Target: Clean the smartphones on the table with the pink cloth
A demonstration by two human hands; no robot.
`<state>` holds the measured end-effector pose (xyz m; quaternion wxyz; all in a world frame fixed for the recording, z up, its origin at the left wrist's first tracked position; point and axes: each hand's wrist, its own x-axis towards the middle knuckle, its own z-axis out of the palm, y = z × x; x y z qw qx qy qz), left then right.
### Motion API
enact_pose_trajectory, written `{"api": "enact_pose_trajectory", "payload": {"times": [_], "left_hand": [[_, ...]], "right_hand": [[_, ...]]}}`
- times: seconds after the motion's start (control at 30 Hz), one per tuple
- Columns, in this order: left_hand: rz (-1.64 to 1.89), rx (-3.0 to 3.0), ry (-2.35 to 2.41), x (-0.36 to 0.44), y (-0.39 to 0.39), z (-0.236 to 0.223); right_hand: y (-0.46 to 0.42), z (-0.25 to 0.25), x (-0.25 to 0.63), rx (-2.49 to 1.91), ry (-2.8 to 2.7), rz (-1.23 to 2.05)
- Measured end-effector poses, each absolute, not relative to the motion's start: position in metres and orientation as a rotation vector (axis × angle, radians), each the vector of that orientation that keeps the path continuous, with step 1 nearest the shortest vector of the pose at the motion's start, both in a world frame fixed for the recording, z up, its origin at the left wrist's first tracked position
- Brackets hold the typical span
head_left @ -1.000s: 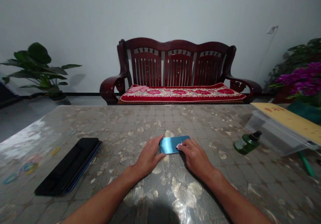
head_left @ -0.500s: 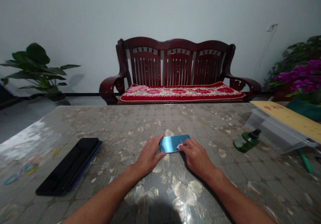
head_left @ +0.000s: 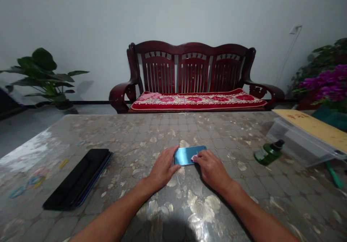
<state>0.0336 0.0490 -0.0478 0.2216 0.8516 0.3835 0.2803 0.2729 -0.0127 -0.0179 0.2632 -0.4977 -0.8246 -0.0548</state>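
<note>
A shiny blue smartphone (head_left: 187,154) lies back side up on the patterned tabletop, between my hands. My left hand (head_left: 164,165) grips its left end, the thumb at the near edge and the fingers at the far corner. Pinched in the fingers of my right hand (head_left: 212,168) is a small pink cloth (head_left: 194,158), pressed against the phone's back near its right half. Most of the cloth is hidden by the fingers. A green bottle (head_left: 268,153) with a black cap stands to the right of my right hand.
Stacked dark phones (head_left: 78,178) lie on the left, with colourful rubber bands (head_left: 35,179) beyond them. On the right sits a clear plastic box (head_left: 295,140) under a yellow board (head_left: 311,124), a green handle (head_left: 334,175) beside it. A wooden bench (head_left: 192,68) stands behind the table.
The whole view has shifted slightly, so things appear a little further right. Both hands keep their hold, and the cloth stays at about the same spot on the phone.
</note>
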Motion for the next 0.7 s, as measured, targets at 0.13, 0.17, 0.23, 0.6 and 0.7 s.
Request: {"api": "enact_pose_trajectory", "payload": {"times": [0.13,0.17,0.23,0.6,0.7], "left_hand": [[0.773,2.359,1.081,0.034,0.049,-0.05],[0.772,2.36,1.08,0.034,0.049,-0.049],[0.776,2.359,1.069,0.034,0.049,-0.048],[0.751,2.36,1.04,0.033,0.049,-0.044],[0.775,2.359,1.019,0.033,0.05,-0.046]], "right_hand": [[-0.01,-0.018,0.279,-1.417,-2.165,-0.171],[-0.01,-0.019,0.276,-1.398,-2.179,-0.167],[-0.01,-0.018,0.266,-1.33,-2.236,-0.152],[-0.007,-0.021,0.278,-1.372,-2.151,-0.137],[-0.009,-0.022,0.268,-1.297,-2.202,-0.153]]}}
